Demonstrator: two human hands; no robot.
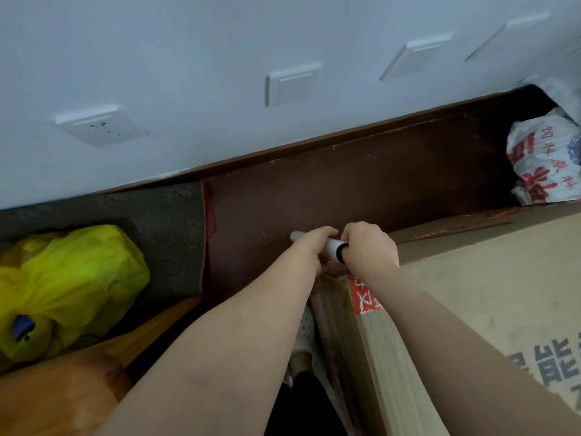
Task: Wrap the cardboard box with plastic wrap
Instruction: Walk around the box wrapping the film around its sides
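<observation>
Box [471,297] printed "能" sits beside wrap roll [331,247] gripped by left hand [312,250] and right hand [369,247].

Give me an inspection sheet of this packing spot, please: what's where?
Surface: grey patterned surface; the box's base is hidden.
Job's things: cardboard box at right; plastic wrap roll held over its corner.
Clutter: yellow bag at left; white printed sack behind the box.
Grips: left hand and right hand both curl round the roll.
Cables: nothing seen.
Surroundings: brown wooden panel; white wall with a socket.
</observation>
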